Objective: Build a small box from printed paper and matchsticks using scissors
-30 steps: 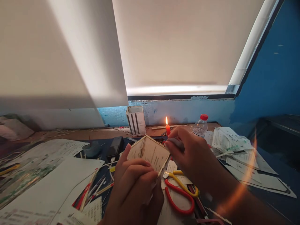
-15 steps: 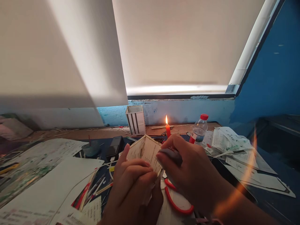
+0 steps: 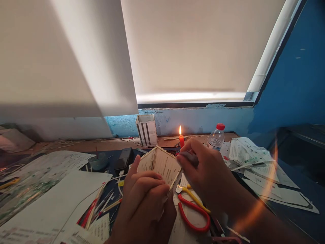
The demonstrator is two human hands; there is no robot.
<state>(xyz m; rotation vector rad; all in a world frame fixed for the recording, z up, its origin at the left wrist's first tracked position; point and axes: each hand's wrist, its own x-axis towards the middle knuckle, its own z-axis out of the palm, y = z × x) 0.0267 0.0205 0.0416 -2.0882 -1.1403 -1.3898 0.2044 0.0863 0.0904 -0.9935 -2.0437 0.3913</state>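
A cream roller blind (image 3: 190,44) covers the window, and a bright blue painted wall (image 3: 286,84) stands at the right. Below the window is a long brown wooden desk (image 3: 83,145), crowded with printed paper sheets, thin sticks and tools. At its back stand a small white paper box with black stripes (image 3: 146,130), a burning red candle (image 3: 181,141) and a clear plastic bottle with a red cap (image 3: 216,137). Nearer to the person lie red-handled scissors (image 3: 194,217), partly under the right hand.

The striped box looks complete, with upright walls and an open top. The folded piece of printed paper (image 3: 159,166) is less far along: it shows a pointed ridge and two panels, and no closed form can be seen. It is held in the air above the desk, in front of the box.

The left hand (image 3: 143,206) is curled almost closed around the lower part of the paper piece, with its thumb raised against the left edge. The right hand (image 3: 205,173) is also nearly closed, and it pinches a dark grey lump (image 3: 187,158) just beside the paper's right edge. I cannot tell what this lump is.
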